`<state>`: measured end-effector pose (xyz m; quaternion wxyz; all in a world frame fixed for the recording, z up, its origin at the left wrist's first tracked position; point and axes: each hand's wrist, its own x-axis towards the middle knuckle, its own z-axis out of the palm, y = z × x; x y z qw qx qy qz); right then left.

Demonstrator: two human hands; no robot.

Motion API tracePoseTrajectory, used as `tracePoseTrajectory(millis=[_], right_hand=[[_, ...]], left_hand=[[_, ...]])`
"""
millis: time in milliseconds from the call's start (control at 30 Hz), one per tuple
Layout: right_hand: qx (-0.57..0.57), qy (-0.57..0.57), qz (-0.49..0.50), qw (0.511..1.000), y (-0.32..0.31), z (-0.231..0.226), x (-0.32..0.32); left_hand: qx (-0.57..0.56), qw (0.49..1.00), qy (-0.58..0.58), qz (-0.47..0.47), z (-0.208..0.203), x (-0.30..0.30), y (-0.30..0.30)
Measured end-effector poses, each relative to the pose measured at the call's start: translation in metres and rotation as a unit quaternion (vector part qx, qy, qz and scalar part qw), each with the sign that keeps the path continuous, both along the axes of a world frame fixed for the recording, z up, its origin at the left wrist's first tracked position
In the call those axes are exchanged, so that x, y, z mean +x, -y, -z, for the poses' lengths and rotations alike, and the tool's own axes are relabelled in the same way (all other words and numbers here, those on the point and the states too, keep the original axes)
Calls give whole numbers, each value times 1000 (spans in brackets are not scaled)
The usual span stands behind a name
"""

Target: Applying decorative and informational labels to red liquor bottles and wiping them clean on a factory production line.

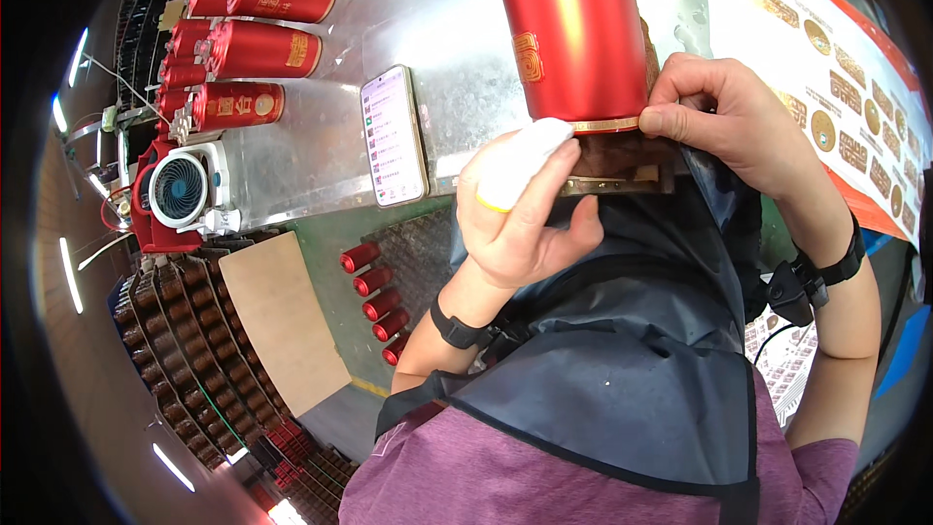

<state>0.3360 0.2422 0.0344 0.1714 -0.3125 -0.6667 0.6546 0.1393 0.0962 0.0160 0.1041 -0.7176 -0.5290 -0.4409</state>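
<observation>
Close under the head camera, I see the person's dark apron (612, 379) over a purple shirt (437, 476), with a black band (455, 329) around the left wrist and another one (844, 261) around the right. A little above the apron, the left hand (520, 238) has its fingers half curled along a white cloth-like cover (525, 170) with yellow edge, while its thumb stands apart; I cannot tell if these fingers grip the cover or only wear it. The tip of this cover touches the left part of a thin gold strip (604, 124). At the right end of the strip, the right hand (714, 117) is closed, thumb and bent forefinger pinching there. This strip runs along the lower edge of the big red cylinder (573, 29), which is directly before the person, over the near side of the metal table (311, 151), and its upper end goes out of my view. To the left of it, a phone (396, 136) with lit screen lies on the table; to the right I find a white sheet (787, 49) with gold emblems. Farther left, I notice a round fan (180, 188) and several red containers (238, 105) with gold marks. Lower down, five small red cylinders (372, 280) form a row near a tan board (287, 321). Beyond them, brown racks (185, 360) extend away, and bright tube lights (71, 275) show near the rim.
</observation>
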Motion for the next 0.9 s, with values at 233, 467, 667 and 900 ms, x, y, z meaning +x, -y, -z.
tracePoseTrajectory(millis=[233, 467, 667, 900], right_hand=[[-8, 3, 2, 1000, 1, -3, 0], [19, -5, 7, 1000, 0, 0, -1], [7, -5, 11, 1000, 1, -2, 0], [16, -14, 23, 999, 7, -6, 0]], left_hand=[[15, 993, -120, 14, -6, 11, -13], [-10, 1000, 0, 5, -1, 0, -1], [-20, 995, -96, 2, -14, 14, -13], [-57, 992, -105, -25, -20, 3, -43]])
